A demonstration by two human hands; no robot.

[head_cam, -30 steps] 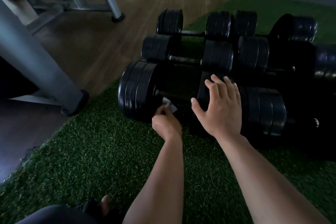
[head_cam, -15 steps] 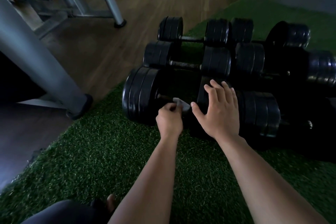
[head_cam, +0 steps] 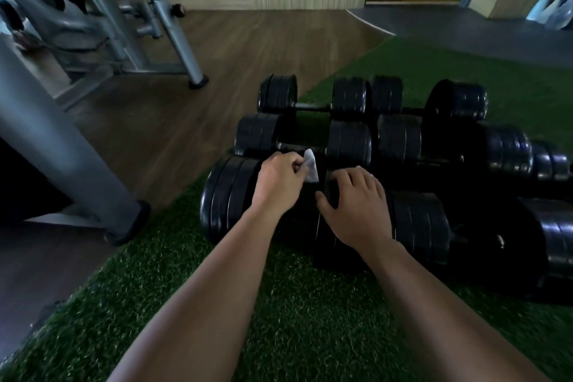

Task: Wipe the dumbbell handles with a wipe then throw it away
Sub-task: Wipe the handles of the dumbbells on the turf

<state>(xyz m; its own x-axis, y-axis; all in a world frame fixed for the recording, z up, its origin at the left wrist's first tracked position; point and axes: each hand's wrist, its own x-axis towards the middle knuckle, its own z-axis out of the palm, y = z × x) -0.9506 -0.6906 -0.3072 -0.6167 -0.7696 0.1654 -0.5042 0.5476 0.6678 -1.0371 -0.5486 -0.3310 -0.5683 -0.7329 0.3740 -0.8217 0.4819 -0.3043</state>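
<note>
At far left, a grey metal machine leg (head_cam: 62, 146) is seen. A small white wipe (head_cam: 311, 168) is pinched by the left hand (head_cam: 279, 183) above the nearest black plate-loaded dumbbell (head_cam: 229, 195), whose right plates are touched by the flat, relaxed right hand (head_cam: 356, 205).

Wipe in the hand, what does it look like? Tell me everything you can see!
The wipe is a small white piece, thin and soft-looking, a bit crumpled. The left hand pinches one edge with its fingertips, and the rest sticks out to the right and hangs down. It sits over the dark gap between the plates of the nearest dumbbell. It is too dark there to tell whether it touches the handle.
</note>
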